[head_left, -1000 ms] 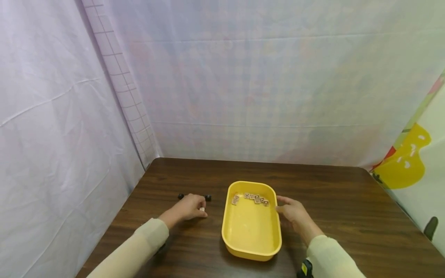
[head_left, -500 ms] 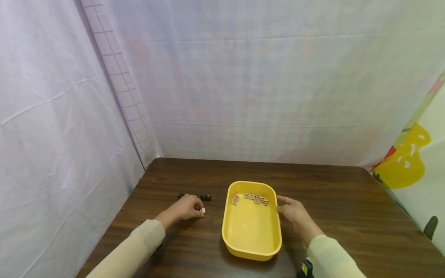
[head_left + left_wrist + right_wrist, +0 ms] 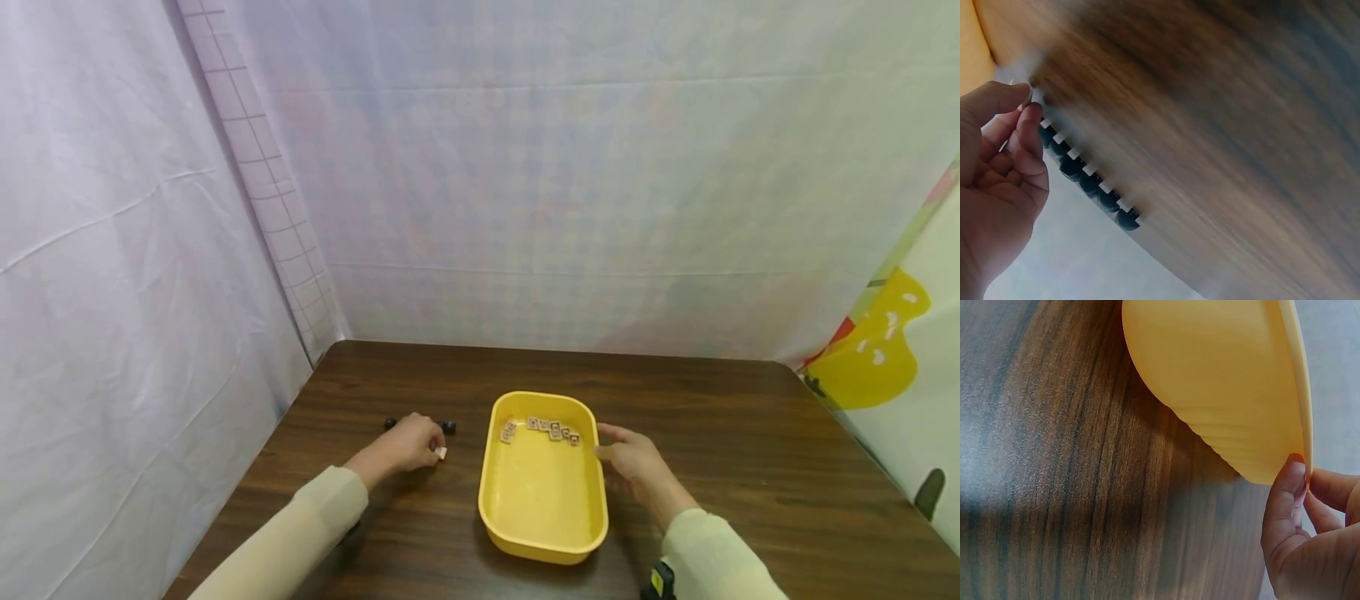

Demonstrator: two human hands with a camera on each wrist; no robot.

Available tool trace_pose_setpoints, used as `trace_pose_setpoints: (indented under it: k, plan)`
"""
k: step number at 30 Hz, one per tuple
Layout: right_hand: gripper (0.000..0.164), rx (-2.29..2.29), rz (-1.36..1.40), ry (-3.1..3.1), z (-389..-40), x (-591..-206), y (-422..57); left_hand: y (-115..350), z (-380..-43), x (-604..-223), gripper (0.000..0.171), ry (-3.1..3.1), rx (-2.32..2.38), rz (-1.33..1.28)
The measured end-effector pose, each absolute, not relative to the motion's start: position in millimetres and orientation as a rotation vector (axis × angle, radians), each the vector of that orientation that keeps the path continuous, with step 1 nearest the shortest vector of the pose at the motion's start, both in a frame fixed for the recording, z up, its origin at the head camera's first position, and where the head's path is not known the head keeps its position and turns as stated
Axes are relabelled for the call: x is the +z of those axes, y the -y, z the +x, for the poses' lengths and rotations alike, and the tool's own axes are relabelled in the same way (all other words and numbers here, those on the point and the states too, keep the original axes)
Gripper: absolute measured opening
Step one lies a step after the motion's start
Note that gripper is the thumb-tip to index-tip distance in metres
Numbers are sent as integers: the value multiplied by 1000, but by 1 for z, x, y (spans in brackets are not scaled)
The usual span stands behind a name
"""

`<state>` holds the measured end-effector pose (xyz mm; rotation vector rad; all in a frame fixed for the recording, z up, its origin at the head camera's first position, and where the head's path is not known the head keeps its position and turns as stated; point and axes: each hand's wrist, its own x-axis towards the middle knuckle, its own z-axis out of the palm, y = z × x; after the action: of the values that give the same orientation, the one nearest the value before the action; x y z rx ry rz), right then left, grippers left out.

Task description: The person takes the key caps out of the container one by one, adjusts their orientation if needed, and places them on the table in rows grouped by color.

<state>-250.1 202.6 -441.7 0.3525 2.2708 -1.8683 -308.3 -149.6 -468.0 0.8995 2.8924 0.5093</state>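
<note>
My left hand [image 3: 414,442] pinches a small pale piece [image 3: 441,453] between thumb and fingertips, just above the dark table left of the yellow tray. In the left wrist view that left hand [image 3: 1007,162] hides most of the piece, so its kind is unclear. Beyond the hand lies a row of black rounded pieces [image 3: 1089,182] with whitish blocks along one side. My right hand [image 3: 636,461] grips the right rim of the yellow tray [image 3: 540,552]; in the right wrist view, fingers and thumb lie on either side of the tray's edge. Several small patterned square tiles [image 3: 555,430] lie at the tray's far end.
The brown wood-grain table [image 3: 720,433] extends around the tray. A white curtain [image 3: 127,275] hangs at the left and a pale checked cloth [image 3: 540,183] behind. On the right is a sheet with a yellow print [image 3: 870,358].
My left hand shifted slightly left, then back right and a little farther away, keeping the pale piece pinched. My right hand and the tray stay in place.
</note>
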Motion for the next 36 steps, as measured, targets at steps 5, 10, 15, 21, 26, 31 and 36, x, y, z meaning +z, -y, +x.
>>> trace_pose_setpoints:
  k: [5,10,15,21,26,31,36]
  plan:
    - [53,-1875,348,-2264,-250,-441,-203,146,-308,-467,17,-2893,505,874]
    - [52,-1855,355,-2281,-250,-440,-203,145,-307,-466,11,-2890,534,871]
    - [52,-1829,367,-2296,-251,-440,-203,143,-306,-468,5,-2885,562,898]
    - [52,-1825,369,-2299,-251,-440,-202,142,-305,-473,9,-2904,576,960]
    - [52,-1837,366,-2290,-250,-440,-202,145,-304,-473,16,-2910,607,943]
    - [52,-1850,359,-2284,-249,-440,-202,150,-302,-472,26,-2914,623,936]
    - [52,-1857,350,-2281,-248,-439,-202,152,-301,-469,28,-2926,641,907]
